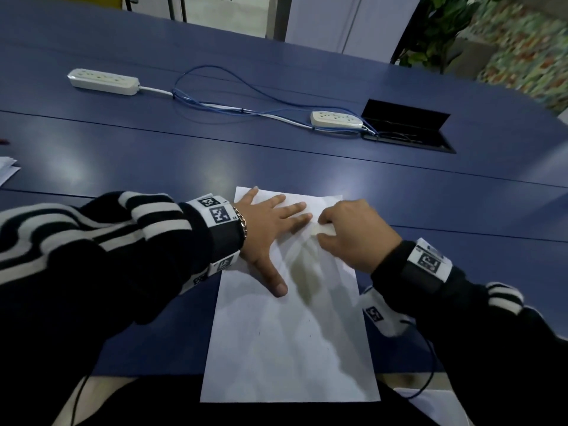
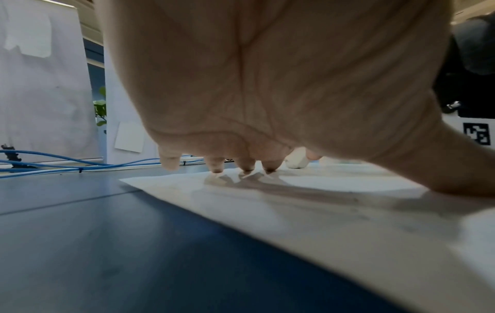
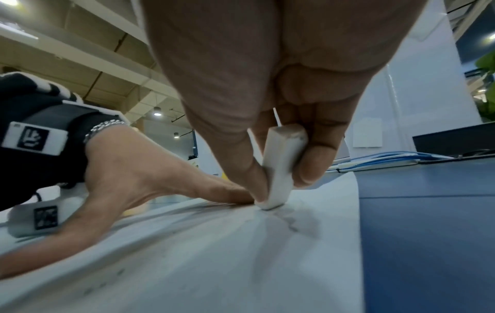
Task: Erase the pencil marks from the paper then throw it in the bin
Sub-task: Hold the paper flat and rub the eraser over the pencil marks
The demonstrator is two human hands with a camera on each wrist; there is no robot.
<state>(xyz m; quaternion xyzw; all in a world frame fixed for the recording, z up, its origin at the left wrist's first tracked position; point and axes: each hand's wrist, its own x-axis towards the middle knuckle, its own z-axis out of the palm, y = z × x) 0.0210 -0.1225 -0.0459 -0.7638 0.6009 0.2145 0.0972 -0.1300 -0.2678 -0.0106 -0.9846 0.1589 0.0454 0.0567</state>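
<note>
A white sheet of paper lies on the blue table, its near end hanging over the table's front edge. My left hand lies flat on the sheet's upper left part, fingers spread and straight, pressing the paper down. My right hand pinches a white eraser between thumb and fingers. In the right wrist view the eraser stands tilted with its lower end touching the paper, just beside the left hand's fingertips. Faint grey smudges show near the eraser. No bin is in view.
Two white power strips with blue cables lie farther back on the table. An open black cable hatch sits at the back right. More papers lie at the left edge.
</note>
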